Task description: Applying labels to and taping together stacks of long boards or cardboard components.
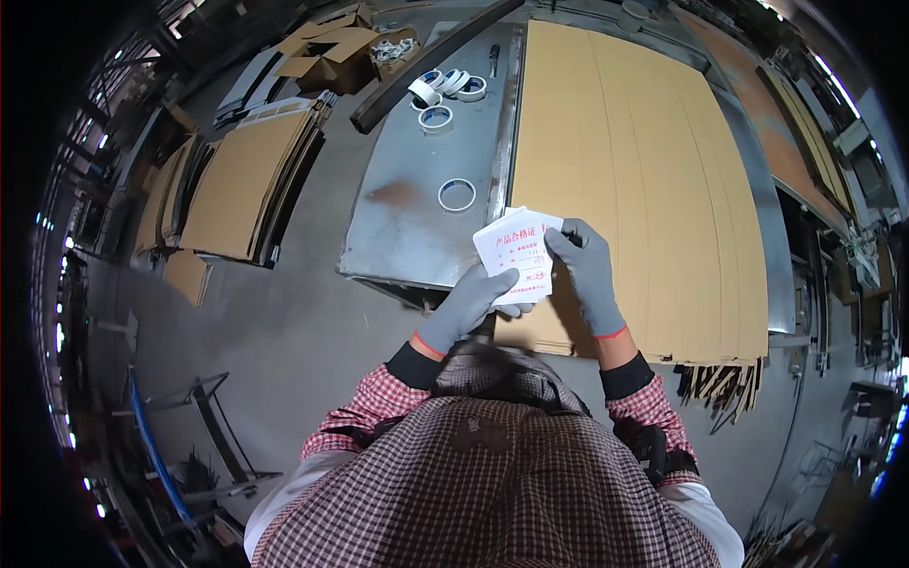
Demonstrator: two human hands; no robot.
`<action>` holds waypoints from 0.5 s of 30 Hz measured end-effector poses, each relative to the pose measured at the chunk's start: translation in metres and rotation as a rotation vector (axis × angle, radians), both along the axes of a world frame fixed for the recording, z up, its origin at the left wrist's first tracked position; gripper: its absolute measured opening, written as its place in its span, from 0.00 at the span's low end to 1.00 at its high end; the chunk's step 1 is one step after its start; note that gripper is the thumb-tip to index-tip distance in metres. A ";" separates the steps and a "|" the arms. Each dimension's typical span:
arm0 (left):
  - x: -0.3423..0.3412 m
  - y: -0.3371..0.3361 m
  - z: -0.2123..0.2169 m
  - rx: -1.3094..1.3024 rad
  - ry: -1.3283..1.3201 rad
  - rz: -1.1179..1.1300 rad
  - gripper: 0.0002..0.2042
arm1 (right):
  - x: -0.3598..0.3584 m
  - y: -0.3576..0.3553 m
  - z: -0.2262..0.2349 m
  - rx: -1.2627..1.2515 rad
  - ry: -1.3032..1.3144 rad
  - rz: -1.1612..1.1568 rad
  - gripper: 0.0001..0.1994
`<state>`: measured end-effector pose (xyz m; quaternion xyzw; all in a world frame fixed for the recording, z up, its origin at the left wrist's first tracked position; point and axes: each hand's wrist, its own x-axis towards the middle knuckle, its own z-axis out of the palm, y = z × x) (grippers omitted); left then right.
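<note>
White printed cards [516, 250] are clamped in my left hand [469, 301], near the table's [402, 241] near edge. My right hand [589, 270] pinches their right side.

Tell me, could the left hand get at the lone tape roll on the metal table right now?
Probably yes: the tape roll lies just beyond the left hand, and nothing seems to block the way over the table. But that hand is holding white cards, so it would likely need freeing first.

We hold a slightly fanned stack of white cards [517, 254] in our left grip [471, 299], its red-printed face toward us, turned slightly anticlockwise, the edges overlapping unevenly.
</note>
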<state>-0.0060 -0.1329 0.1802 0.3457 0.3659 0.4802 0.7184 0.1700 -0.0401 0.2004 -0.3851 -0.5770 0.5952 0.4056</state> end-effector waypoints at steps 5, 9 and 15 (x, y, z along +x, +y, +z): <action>-0.018 -0.018 -0.017 -0.141 -0.315 -0.002 0.22 | -0.035 -0.025 -0.028 0.390 -0.228 -0.163 0.09; -0.050 -0.035 -0.033 -0.233 -0.356 0.097 0.21 | -0.022 -0.001 -0.031 0.247 -0.130 -0.531 0.07; -0.097 -0.058 -0.037 -0.170 0.037 0.219 0.15 | -0.038 -0.005 -0.061 0.055 -0.150 -0.314 0.12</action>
